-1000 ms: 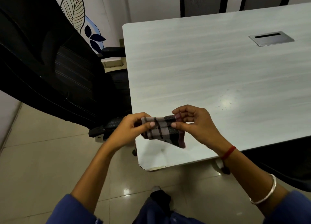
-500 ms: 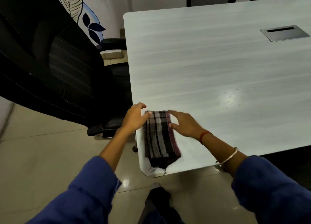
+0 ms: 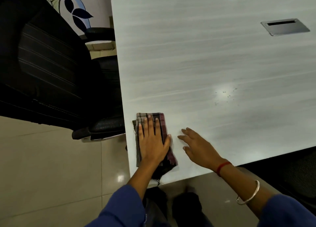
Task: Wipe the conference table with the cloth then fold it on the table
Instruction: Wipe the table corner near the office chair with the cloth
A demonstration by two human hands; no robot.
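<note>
The left hand (image 3: pixel 153 139) is laid flat on the cloth (image 3: pixel 160 120), fingers straight and close together, the palm pressed down over its middle. The right hand (image 3: pixel 196 146) is held just beside the cloth, on its right, with the fingers spread and loose and nothing gripped; whether it touches the desk (image 3: pixel 205 59) cannot be told. A red thread (image 3: pixel 223 167) and a silver bangle (image 3: pixel 248 195) are worn on the right forearm, and blue sleeves (image 3: pixel 123 208) are seen on both arms.

The cloth, checked in grey, black and maroon, is folded into a narrow oblong and lies at the near left corner of the desk, its long side set along the left edge. Dark frayed threads at its near end reach the near edge.

The desk top is pale grey with a streaked grain. A bright reflection with small specks (image 3: pixel 225 94) is seen right of centre, and a metal cable hatch (image 3: pixel 285 27) is set in near the far right. A black office chair (image 3: pixel 47 69) is placed against the left edge, one armrest close to the cloth. Glossy beige tiles (image 3: pixel 42 167) cover the floor, and a leaf pattern (image 3: pixel 78 16) is painted on the far wall.
</note>
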